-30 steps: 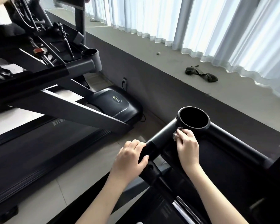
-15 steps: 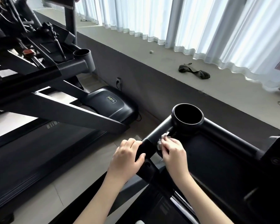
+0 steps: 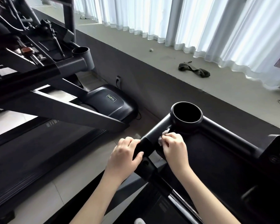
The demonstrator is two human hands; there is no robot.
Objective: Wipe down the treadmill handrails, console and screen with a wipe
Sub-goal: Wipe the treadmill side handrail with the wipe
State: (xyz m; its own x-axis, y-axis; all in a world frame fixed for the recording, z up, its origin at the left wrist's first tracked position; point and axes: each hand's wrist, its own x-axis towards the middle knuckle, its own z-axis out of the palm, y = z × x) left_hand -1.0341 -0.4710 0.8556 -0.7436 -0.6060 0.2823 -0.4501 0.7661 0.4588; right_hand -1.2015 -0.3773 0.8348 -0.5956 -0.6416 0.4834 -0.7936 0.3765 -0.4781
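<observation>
The left hand [image 3: 125, 155] grips the black round handrail tube [image 3: 157, 128] of the near treadmill. Its fingers are curled over the top of the tube and the thumb lies on the side that faces the camera. The right hand [image 3: 174, 147] is just beside it, on the other side of the tube. Its fingers are bent and pinch a small crumpled white wipe [image 3: 164, 135], holding it against the handrail.

The wipe is between the right fingertips and the tube. A small part of it sticks out past the fingers, toward the joint where the handrail meets the round black cup holder [image 3: 186, 126]. The wipe is therefore above and to the right of the left hand, and the two hands are near each other but do not touch.

The handrail has its long axis on a slant. It goes from the left hand up and to the right, and it ends at the cup holder, whose opening faces upward. To the right of the right hand lies the flat black console tray [image 3: 217, 159].

On the left stands a second treadmill with a glossy black motor cover [image 3: 110, 102]. Behind both machines there is a grey ledge, where a dark strap [image 3: 194, 69] lies, and white pleated curtains [image 3: 200, 21] hang above it.
</observation>
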